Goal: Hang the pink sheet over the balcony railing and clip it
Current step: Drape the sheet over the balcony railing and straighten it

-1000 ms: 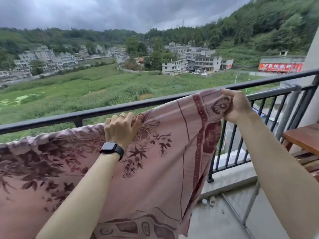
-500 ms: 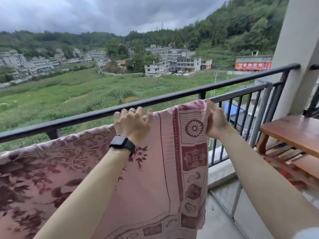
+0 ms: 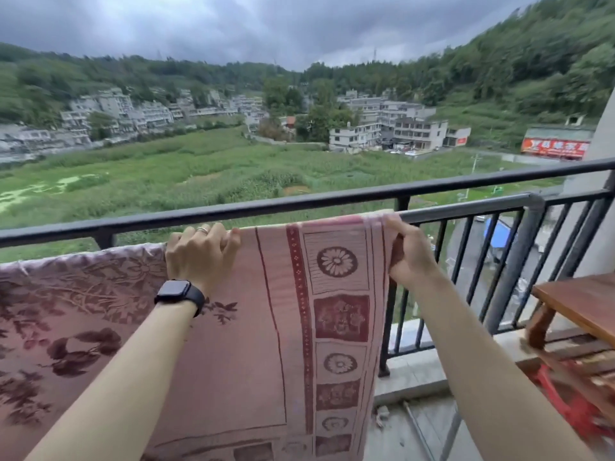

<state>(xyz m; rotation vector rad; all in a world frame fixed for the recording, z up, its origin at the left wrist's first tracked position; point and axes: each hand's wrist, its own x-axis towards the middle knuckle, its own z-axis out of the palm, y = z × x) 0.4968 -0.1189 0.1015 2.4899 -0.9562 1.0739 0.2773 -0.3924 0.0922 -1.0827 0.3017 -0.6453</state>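
The pink sheet (image 3: 259, 344), patterned with dark red flowers and a bordered edge, hangs over a lower grey bar (image 3: 466, 209) just inside the black balcony railing (image 3: 299, 202). My left hand (image 3: 199, 254), with a ring and a black watch at the wrist, grips the sheet's top fold near the middle. My right hand (image 3: 409, 251) pinches the sheet's right edge at the top, beside the bare part of the grey bar. No clip is visible.
A wooden table (image 3: 582, 304) stands at the right with something red (image 3: 572, 404) under it. A grey post (image 3: 519, 264) and a pale wall column (image 3: 599, 194) close the right side. Concrete floor (image 3: 406, 437) lies below the sheet's edge.
The sheet's right edge has been drawn flatter and straighter along the bar; both hands keep their grip at the top. The view has swung back leftwards.
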